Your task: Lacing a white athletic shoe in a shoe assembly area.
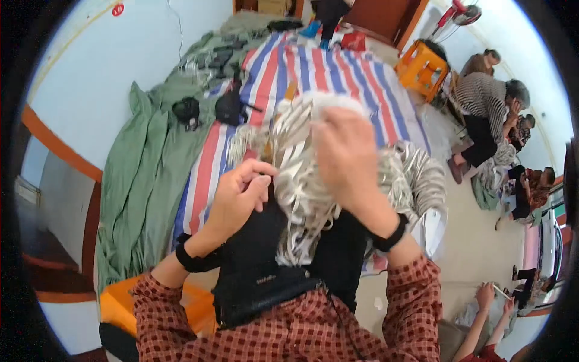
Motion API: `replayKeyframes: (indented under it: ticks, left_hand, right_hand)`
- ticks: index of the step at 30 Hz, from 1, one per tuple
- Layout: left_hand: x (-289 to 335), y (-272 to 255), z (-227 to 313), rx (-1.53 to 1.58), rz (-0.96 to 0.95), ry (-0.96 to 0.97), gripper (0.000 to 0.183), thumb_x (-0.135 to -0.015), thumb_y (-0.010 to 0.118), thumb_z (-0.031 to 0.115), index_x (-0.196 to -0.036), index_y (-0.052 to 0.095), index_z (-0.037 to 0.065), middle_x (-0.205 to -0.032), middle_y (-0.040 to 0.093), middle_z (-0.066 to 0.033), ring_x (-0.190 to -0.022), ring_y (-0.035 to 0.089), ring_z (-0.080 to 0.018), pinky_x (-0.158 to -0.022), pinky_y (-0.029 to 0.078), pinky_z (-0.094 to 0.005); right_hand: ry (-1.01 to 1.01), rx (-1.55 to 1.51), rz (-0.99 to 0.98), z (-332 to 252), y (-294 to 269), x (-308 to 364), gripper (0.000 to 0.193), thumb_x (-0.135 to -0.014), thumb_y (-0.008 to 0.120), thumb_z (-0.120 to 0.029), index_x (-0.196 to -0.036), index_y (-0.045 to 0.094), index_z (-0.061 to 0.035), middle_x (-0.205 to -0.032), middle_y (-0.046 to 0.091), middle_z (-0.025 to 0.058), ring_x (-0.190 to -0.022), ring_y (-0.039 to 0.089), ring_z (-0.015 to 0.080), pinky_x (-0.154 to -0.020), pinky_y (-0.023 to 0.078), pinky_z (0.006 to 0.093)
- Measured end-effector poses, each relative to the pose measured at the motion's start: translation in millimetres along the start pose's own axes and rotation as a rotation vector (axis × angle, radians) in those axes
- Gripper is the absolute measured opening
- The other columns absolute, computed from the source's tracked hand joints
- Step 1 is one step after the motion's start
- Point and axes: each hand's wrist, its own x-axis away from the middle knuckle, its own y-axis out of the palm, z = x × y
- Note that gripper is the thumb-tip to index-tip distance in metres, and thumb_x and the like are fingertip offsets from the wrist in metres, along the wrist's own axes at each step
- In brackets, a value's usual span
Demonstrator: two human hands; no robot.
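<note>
A loose heap of shiny cream-white ribbon-like strips [301,205] lies over my lap, trailing down between my dark-trousered thighs. At its left edge my left hand [242,190] is closed, thumb against curled fingers; what it pinches, if anything, is too small to make out. Above the heap is my right hand [347,154], smeared by motion, so its fingers cannot be read. A second coiled bundle of the same strips [422,181] rests to the right. Thin white strings [242,143] spread just beyond my left hand. A black waist bag [265,295] sits against me.
A red, white and blue striped tarp [262,84] covers the floor ahead, with green cloth [151,175] along its left. Black bags [229,108] lie there. An orange stool [422,69] stands at the far right. Several people sit along the right wall; another person's hands [491,295] work nearby.
</note>
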Motion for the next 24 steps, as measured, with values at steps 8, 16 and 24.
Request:
replayKeyframes:
  ticks: [8, 16, 24]
  left_hand:
    - [-58, 8, -31, -0.072, 0.082, 0.274, 0.025, -0.087, 0.051, 0.001, -0.110, 0.061, 0.000, -0.104, 0.064, -0.0084, -0.096, 0.060, -0.0149, -0.083, 0.048, -0.0274]
    - [-77, 7, -25, -0.222, -0.205, 0.253, 0.029, -0.084, 0.052, 0.005, -0.111, 0.062, 0.001, -0.111, 0.064, -0.0113, -0.105, 0.060, -0.0221, -0.093, 0.045, -0.0322]
    - [-50, 18, -19, -0.952, -0.203, 0.689, 0.068, -0.076, 0.070, 0.025, -0.133, 0.041, 0.002, -0.136, 0.043, -0.0234, -0.123, 0.045, -0.0392, -0.098, 0.041, -0.0451]
  right_hand:
    - [-0.057, 0.257, -0.489, 0, 27, -24, 0.029, -0.078, 0.062, -0.032, -0.090, 0.067, -0.0064, -0.085, 0.063, 0.0097, -0.097, 0.056, 0.0249, -0.093, 0.034, 0.0487]
    - [-0.007, 0.305, -0.881, -40, -26, -11, 0.045, -0.081, 0.061, -0.048, -0.094, 0.066, -0.0047, -0.089, 0.067, 0.0104, -0.087, 0.062, 0.0236, -0.084, 0.036, 0.0412]
    - [-0.198, 0.095, -1.005, -55, -62, 0, 0.043, -0.082, 0.062, -0.047, -0.078, 0.060, -0.0039, -0.072, 0.061, 0.0103, -0.066, 0.061, 0.0236, -0.061, 0.044, 0.0364]
